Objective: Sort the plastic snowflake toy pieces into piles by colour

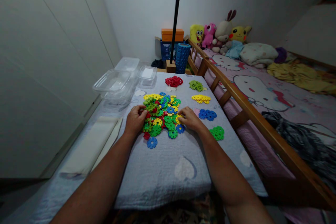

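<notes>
At frame centre, the left hand [135, 119] and right hand [189, 118], loosely curled (any grip I cannot tell), touch opposite edges of a multicoloured pile of plastic pieces [169, 123].

My bare left hand [135, 119] is screening part of the heaped multicoloured plastic flower-shaped discs [170, 119], my bare right hand [191, 119] is covering more opposite, and I'm not making out any grip. Upper discs are burying lower ones. My forearms [103, 173] are running off the bottom edge, the slim black upright pole [175, 17] off the top. The textured blue cylindrical roller [182, 58] is blocking part of the dark-blue printed box [165, 50]; its lettering is staying unreadably small.
</notes>
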The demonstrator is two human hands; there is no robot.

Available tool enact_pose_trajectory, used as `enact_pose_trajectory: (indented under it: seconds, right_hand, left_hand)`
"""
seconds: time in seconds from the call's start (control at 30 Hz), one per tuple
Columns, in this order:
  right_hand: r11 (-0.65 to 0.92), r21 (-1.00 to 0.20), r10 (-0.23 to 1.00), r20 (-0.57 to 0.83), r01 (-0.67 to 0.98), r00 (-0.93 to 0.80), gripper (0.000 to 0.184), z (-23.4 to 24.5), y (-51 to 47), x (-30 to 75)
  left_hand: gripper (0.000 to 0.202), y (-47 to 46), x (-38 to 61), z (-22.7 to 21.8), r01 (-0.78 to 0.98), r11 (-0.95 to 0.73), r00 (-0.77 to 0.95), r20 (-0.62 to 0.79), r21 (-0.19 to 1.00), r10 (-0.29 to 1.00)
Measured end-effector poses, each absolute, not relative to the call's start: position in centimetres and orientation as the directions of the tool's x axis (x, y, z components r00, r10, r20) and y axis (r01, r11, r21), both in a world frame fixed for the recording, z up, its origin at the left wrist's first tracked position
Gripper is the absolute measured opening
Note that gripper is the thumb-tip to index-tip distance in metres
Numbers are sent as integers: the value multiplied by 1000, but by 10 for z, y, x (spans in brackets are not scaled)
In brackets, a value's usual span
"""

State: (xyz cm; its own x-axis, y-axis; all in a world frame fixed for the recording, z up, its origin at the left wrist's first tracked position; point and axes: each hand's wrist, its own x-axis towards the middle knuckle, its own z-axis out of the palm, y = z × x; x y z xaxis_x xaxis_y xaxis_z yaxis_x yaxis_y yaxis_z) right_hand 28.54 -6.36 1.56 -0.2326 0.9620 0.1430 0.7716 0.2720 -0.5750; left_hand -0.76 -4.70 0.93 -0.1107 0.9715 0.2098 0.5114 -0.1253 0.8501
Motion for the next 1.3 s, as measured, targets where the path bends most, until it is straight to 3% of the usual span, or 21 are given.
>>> enact_pose_trajectory:
  seconds: [0.47, 0.87, 1.1, 1.3]
  right_hand:
    - [100, -777, 993, 118, 621, -13, 12, 16, -65, 283]
    - [79, -876, 973, 172, 475, 156, 23, 17, -54, 297]
    - [0, -897, 899, 194, 442, 393, 20, 31, -29, 340]
    - [-227, -905, 785, 49, 360, 618, 6, 28, -5, 392]
  left_hand:
    - [34, -45, -9, 8, 519, -135, -108, 221, 844, 969]
    - [33, -44, -8, 8, 519, -131, -105, 216, 845, 971]
    - [31, -44, -9, 6, 517, -138, -106, 223, 845, 969]
    - [31, -43, -10, 3, 505, -138, -100, 217, 852, 971]
